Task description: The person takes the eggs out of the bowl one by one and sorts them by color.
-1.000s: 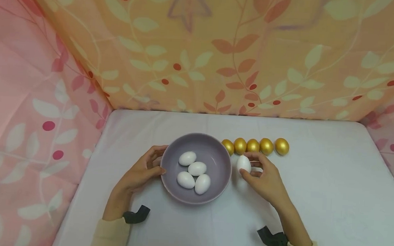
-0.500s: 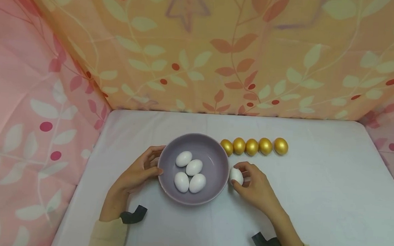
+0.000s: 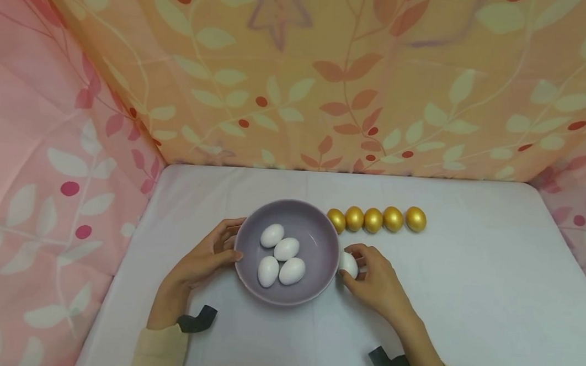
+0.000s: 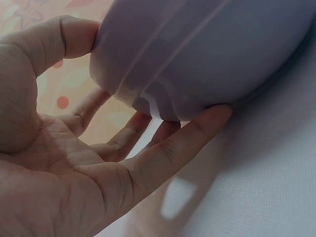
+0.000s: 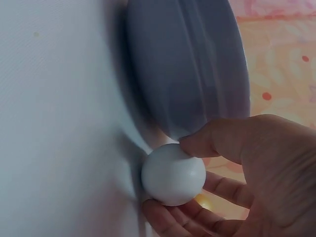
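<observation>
A purple bowl (image 3: 321, 262) stands on the white table with several white eggs (image 3: 287, 249) in it. My left hand (image 3: 204, 258) grips the bowl's left side, thumb at the rim and fingers against the lower outer wall, as the left wrist view shows. Right of the bowl, my right hand (image 3: 377, 276) pinches another white egg (image 5: 174, 174) between thumb and fingers. This egg is low, close beside the bowl's outer wall; whether it touches the table is unclear. Behind the right hand, several golden eggs (image 3: 373, 220) form a row.
The row's leftmost golden egg (image 3: 337, 220) sits against or just behind the bowl's right edge. A white cloth (image 3: 466, 291) covers the table. Patterned fabric (image 3: 278, 94) hangs at the back, with pink fabric (image 3: 22, 135) along the left.
My right hand has brought its white egg left and nearer to me, beside the bowl. The bowl has shifted slightly left under my left hand, and the eggs inside have rolled a little.
</observation>
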A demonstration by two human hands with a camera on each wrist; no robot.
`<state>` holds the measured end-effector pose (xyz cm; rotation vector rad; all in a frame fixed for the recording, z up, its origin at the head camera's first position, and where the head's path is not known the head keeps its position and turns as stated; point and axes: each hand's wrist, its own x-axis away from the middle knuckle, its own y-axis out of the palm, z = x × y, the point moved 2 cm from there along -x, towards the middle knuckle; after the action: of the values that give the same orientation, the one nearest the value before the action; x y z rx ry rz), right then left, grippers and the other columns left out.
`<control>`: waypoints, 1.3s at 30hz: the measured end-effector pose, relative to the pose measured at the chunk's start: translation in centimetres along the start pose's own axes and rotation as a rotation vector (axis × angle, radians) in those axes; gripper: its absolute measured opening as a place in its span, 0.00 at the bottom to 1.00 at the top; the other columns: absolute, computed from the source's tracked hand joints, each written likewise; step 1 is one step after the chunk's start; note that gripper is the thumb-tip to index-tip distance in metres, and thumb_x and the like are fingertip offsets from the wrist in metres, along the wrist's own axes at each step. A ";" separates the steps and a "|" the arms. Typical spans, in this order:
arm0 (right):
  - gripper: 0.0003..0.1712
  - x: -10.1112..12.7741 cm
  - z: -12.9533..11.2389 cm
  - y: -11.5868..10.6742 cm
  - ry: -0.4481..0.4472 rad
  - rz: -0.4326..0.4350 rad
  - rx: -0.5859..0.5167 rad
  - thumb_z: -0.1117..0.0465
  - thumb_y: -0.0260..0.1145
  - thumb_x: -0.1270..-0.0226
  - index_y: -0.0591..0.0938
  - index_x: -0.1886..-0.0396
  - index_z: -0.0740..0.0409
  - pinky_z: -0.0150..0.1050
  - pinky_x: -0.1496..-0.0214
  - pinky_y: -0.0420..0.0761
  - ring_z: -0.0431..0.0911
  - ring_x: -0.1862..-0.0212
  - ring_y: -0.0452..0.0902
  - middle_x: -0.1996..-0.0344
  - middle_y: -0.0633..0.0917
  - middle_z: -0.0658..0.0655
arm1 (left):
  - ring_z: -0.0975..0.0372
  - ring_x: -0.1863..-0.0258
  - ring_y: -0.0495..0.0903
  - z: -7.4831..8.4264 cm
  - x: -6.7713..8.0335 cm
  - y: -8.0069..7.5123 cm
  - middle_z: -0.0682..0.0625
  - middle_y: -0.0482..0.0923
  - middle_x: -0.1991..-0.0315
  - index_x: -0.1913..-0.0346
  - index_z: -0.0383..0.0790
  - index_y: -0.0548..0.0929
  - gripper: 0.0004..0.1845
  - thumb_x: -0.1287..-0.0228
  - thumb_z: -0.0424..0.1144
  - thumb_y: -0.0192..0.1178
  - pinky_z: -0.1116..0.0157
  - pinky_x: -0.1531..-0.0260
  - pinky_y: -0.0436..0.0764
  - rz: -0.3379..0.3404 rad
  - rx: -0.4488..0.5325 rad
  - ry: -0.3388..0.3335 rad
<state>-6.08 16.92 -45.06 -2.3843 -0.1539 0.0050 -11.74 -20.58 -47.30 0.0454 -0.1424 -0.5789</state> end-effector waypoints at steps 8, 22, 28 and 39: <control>0.27 0.6 0.1 -0.1 0.022 0.012 0.009 0.64 0.77 0.38 0.82 0.38 0.59 0.40 0.52 0.89 0.50 0.52 0.86 0.49 0.84 0.63 | 0.56 0.27 0.71 0.0 -0.4 0.2 0.37 0.58 0.19 0.19 0.44 0.60 0.39 0.29 0.28 0.62 0.62 0.41 0.82 -0.020 0.005 0.001; 0.36 1.2 -0.2 -0.4 0.013 0.033 0.015 0.61 0.78 0.36 0.76 0.29 0.58 0.51 0.43 0.88 0.59 0.40 0.83 0.38 0.77 0.67 | 0.59 0.28 0.72 0.2 -0.2 0.2 0.36 0.58 0.20 0.19 0.44 0.59 0.40 0.28 0.29 0.63 0.62 0.41 0.82 -0.033 -0.001 0.002; 0.33 1.1 -1.3 -1.5 -0.035 0.077 0.040 0.58 0.75 0.32 0.77 0.29 0.57 0.58 0.41 0.85 0.61 0.39 0.81 0.36 0.76 0.66 | 0.58 0.28 0.72 0.2 -0.1 0.2 0.36 0.58 0.20 0.19 0.44 0.58 0.40 0.28 0.29 0.63 0.62 0.41 0.82 -0.024 0.008 0.000; 0.28 -0.8 -4.3 -2.3 -0.231 0.094 0.086 0.59 0.75 0.32 0.80 0.34 0.55 0.55 0.44 0.86 0.55 0.41 0.82 0.40 0.82 0.57 | 0.57 0.27 0.71 0.1 0.1 0.1 0.37 0.57 0.19 0.18 0.46 0.58 0.40 0.28 0.29 0.63 0.62 0.40 0.82 -0.014 0.024 -0.020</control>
<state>-6.95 15.51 -40.38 -2.2970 -0.1471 0.3265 -11.67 -20.56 -47.20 0.0644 -0.1684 -0.5919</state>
